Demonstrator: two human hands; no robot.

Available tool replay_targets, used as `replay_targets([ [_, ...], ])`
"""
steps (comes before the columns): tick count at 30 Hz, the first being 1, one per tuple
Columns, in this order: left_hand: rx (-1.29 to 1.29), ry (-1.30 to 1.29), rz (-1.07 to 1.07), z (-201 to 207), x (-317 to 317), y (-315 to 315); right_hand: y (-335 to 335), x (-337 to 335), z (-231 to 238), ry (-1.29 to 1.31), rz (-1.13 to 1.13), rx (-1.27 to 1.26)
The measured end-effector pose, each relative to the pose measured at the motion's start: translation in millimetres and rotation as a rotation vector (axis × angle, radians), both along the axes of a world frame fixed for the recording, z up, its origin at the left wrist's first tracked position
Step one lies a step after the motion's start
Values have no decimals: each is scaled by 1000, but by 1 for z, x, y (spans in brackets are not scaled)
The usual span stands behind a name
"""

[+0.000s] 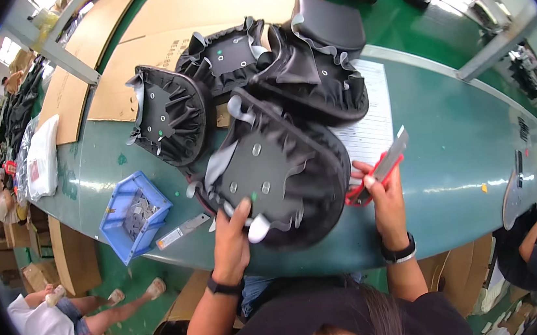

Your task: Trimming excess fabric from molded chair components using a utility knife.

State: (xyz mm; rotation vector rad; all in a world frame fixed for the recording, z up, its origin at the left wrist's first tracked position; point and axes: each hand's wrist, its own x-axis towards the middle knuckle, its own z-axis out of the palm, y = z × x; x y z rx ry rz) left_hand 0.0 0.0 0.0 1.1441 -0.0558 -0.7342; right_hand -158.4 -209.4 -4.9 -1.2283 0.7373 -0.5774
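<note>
My left hand (231, 242) grips the near left edge of a black upholstered pad (246, 170), its thumb on the backing board. The pad is tilted with its underside up, showing a flat board with small oval holes, a green dot and gathered black fabric with pale strips around it. To the right of the pad, my right hand (387, 204) is closed around a red utility knife (386, 167), its wide grey blade pointing up and away. The blade is apart from the pad.
More black pads (171, 115) lie beyond on the green table (449, 142). A blue bin (117, 219) of small grey pieces and a flat silver strip (183, 231) sit at left. A printed sheet (373, 104) lies partly under a pad. Cardboard (122, 85) stretches behind; people are at both sides.
</note>
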Motion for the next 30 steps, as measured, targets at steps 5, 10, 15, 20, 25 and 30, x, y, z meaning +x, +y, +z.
replay_targets([
  [5,33,73,-37,-9,-13,-34,-5,-40,14,-117,-84,-100],
  [10,72,-26,-146,8,-31,26,27,-93,57,-10,-184,-262],
  [15,286,-113,-362,14,-57,71,67,-108,43,151,32,-234],
  [20,657,-655,-232,26,-30,99,82,-101,15,230,56,-162],
  [25,288,-531,-273,98,13,120,56,-85,47,421,268,-96],
  [30,512,-505,-789,136,57,58,45,-77,38,461,379,-114],
])
